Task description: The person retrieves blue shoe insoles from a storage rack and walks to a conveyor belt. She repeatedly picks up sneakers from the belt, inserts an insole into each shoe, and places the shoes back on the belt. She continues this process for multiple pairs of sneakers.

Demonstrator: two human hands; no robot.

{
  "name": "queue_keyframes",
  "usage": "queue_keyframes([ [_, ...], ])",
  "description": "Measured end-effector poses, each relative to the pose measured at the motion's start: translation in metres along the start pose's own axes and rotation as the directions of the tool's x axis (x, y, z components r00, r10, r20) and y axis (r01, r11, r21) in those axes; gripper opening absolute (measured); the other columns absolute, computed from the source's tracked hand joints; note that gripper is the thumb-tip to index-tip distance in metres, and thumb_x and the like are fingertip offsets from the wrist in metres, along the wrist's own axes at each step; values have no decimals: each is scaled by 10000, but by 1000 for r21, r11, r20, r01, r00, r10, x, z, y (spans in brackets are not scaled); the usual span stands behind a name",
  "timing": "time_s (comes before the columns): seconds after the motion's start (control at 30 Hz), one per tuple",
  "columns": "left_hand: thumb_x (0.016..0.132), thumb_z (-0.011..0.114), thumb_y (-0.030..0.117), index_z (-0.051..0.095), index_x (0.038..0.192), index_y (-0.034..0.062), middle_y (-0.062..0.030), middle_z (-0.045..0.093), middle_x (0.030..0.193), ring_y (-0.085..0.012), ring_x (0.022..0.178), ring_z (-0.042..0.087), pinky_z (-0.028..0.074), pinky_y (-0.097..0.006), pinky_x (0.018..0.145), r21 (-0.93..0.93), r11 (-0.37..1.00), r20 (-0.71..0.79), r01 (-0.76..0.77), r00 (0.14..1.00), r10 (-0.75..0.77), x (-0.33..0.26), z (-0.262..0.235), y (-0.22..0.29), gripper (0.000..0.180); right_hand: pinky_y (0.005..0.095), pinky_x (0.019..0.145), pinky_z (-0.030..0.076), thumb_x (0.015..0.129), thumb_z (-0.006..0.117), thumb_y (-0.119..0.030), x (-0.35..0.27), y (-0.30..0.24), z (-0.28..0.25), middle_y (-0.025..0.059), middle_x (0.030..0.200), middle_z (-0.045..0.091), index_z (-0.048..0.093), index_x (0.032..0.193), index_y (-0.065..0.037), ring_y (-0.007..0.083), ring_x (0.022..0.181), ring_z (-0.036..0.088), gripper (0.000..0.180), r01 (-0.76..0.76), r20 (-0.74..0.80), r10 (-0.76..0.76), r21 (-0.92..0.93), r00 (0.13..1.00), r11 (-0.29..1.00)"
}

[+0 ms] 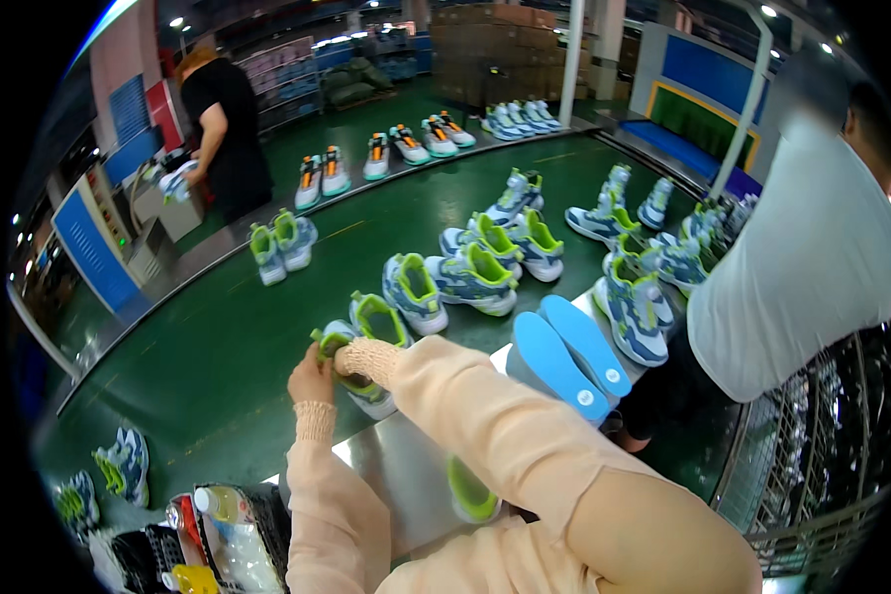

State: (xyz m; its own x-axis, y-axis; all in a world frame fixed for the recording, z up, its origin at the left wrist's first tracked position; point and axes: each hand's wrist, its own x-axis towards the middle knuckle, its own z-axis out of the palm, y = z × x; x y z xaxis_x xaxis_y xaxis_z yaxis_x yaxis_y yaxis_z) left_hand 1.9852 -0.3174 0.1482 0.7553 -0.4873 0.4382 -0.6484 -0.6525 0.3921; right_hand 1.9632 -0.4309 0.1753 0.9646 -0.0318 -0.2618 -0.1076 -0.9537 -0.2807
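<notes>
A blue, white and lime-green sneaker [371, 401] stands at the near edge of the green belt, in front of me. My left hand [311, 380] grips its collar from the left side, fingers closed on the rim. Into the shoe's opening reaches my right hand [346, 358], its fingers hidden inside by the shoe and my cuff. A matching sneaker [378, 319] sits just behind. To the right of my right forearm, two light-blue insoles [556, 364] lie side by side on the metal ledge [406, 475]. Under that arm a lime-green, shoe-sole-shaped piece [473, 492] partly shows.
Several more sneakers [472, 277] stand on the belt [208, 356] ahead and to the right. Orange-laced sneakers [406, 145] line the far ledge. A basket with bottles [233, 535] is at lower left. One person [792, 238] stands close right, another [226, 129] far left.
</notes>
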Motion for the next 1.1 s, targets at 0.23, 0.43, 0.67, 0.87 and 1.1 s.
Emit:
queue_keyframes([
  [0.23,758,552,95,665,806,47,-170,647,891,-321,832,629,508,-359,661,319,947,398,-27,911,-108,21,26,42,132,311,688,507,850,472,-324,-189,67,-93,84,835,674,658,944,-14,180,752,646,373,5,78,-57,544,995,839],
  [0.43,762,542,114,668,823,52,-165,648,899,-313,841,627,507,-361,676,512,808,667,-291,727,-161,43,53,65,154,391,759,480,829,497,-405,-345,176,-45,163,866,635,467,1230,-92,334,857,607,510,-552,-505,469,-18,725,834],
  [0.67,766,530,137,671,844,57,-158,649,908,-304,851,625,505,-364,694,504,784,715,-361,684,-145,34,54,54,180,414,810,474,755,563,-498,-395,221,5,209,999,614,308,1354,-57,342,935,599,786,-708,-109,709,52,697,704],
  [0.87,771,519,157,674,862,62,-153,650,916,-296,859,624,504,-367,710,480,785,718,-392,689,-95,31,13,28,203,404,811,467,683,628,-536,-374,222,2,230,1037,597,261,1370,-45,349,934,598,921,-667,-93,678,125,729,734],
  [1.1,775,508,179,677,883,68,-146,651,925,-287,869,622,503,-370,727,413,748,776,-519,631,10,32,9,43,230,396,851,445,663,679,-459,-364,238,14,245,1098,569,250,1373,-49,373,985,574,925,-633,-149,678,261,719,729],
])
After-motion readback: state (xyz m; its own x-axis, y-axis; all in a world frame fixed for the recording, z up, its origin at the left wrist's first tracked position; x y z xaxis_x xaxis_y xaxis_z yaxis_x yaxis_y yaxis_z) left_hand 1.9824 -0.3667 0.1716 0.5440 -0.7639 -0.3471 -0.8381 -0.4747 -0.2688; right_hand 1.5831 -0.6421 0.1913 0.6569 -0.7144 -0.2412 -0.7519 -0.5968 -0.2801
